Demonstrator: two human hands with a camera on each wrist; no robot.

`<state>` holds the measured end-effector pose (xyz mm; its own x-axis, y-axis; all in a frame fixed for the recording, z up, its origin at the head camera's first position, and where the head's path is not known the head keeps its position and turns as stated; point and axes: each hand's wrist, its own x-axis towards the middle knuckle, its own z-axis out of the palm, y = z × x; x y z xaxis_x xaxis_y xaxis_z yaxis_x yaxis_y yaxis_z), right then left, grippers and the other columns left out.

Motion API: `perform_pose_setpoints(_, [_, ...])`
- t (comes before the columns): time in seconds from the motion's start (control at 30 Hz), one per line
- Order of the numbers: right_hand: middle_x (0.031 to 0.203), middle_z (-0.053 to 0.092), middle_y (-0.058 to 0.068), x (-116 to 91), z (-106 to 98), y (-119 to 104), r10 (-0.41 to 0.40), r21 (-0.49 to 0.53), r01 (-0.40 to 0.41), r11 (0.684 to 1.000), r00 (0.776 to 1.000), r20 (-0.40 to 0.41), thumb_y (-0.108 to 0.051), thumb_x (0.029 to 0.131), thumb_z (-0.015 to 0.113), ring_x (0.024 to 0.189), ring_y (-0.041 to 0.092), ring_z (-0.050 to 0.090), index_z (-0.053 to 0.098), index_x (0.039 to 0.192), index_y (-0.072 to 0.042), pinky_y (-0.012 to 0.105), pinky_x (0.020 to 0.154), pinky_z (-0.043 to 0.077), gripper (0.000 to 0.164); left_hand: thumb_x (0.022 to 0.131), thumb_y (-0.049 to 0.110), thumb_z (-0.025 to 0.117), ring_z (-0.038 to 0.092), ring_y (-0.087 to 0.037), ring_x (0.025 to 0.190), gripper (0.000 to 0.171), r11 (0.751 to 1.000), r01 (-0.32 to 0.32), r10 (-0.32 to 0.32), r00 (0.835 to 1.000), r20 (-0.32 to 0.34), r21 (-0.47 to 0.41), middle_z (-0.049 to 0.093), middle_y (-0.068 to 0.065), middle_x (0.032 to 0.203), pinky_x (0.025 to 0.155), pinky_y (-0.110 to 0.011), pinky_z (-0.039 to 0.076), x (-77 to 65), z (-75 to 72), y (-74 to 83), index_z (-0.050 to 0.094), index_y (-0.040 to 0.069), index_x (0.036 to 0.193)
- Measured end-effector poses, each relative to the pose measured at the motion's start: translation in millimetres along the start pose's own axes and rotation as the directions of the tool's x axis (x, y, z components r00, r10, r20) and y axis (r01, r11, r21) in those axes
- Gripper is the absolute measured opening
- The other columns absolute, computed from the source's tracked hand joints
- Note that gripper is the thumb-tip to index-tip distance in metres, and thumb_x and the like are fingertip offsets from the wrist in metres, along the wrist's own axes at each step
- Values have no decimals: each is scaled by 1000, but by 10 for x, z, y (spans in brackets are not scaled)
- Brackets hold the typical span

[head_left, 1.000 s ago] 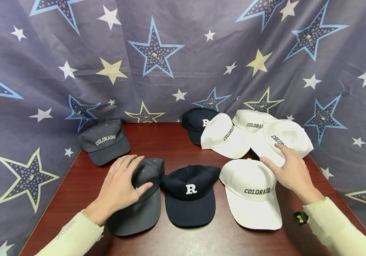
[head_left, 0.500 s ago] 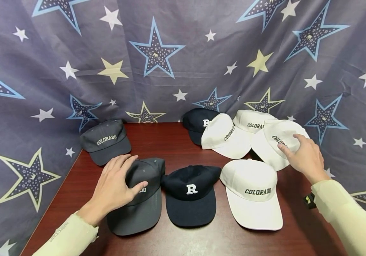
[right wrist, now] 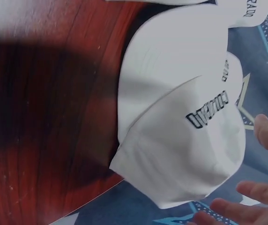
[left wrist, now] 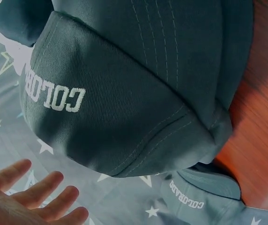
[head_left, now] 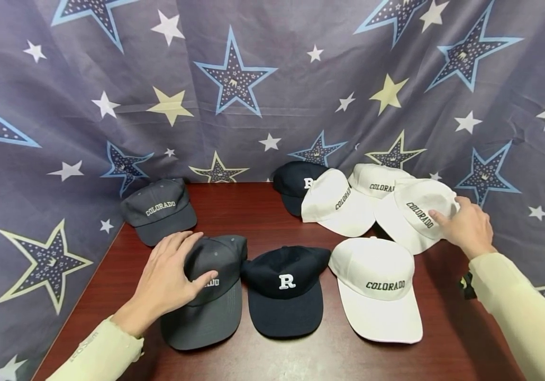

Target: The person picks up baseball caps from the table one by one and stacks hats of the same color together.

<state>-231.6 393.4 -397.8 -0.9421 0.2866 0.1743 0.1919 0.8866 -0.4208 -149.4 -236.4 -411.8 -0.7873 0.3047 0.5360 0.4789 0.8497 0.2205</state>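
My left hand (head_left: 163, 275) hovers at the left side of a dark grey cap (head_left: 206, 320), thumb spread from the fingers. In the left wrist view its fingertips (left wrist: 52, 180) stand apart from that cap's crown. At the back right my right hand (head_left: 469, 225) is beside a white COLORADO cap (head_left: 427, 196), thumb in front of the crown. The right wrist view shows spread fingers (right wrist: 253, 192) near the white crown, with a gap between. A navy cap with a white R (head_left: 284, 312) and another white COLORADO cap (head_left: 377, 317) lie in the front row.
A second dark grey cap (head_left: 158, 206) lies at the back left. Behind, a navy cap (head_left: 291, 180) is partly covered by a white cap (head_left: 325, 196), with one more white cap (head_left: 374, 174) beside it. A star-patterned cloth (head_left: 253, 132) surrounds the brown table (head_left: 234, 211).
My right hand has moved rightward, from over the front of the back-right white cap to its right side. The left hand has drifted slightly left. The caps stay where they were.
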Motion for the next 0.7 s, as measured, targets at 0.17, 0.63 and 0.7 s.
perform_pose_setpoints(0.17, [135, 42, 47, 90, 22, 82, 15, -13, -15, 1000, 1000, 9, -53, 99, 59, 116, 70, 40, 32, 150, 11, 76, 90, 39, 86, 72, 50, 87, 50, -37, 127, 83, 1000, -1, 1, 1000, 12, 2, 59, -16, 133, 105, -58, 37, -12, -16, 1, 60, 8, 138])
perform_pose_setpoints(0.63, [140, 37, 46, 236, 53, 298, 116, 32, -121, 992, 985, 124, -58, 99, 51, 124, 66, 37, 24, 152, 13, 74, 99, 37, 92, 71, 50, 87, 51, -36, 126, 84, 1000, -16, 16, 1000, 4, 19, 59, -16, 133, 106, -57, 37, 8, -15, 15, 60, 8, 139])
perform_pose_setpoints(0.7, [139, 38, 46, 248, 66, 299, 128, 32, -134, 990, 981, 143, -58, 99, 50, 124, 66, 38, 26, 150, 14, 74, 98, 37, 91, 71, 50, 87, 51, -36, 126, 84, 1000, -16, 16, 1000, 5, 18, 59, -16, 133, 106, -57, 37, 6, -13, 14, 60, 8, 139])
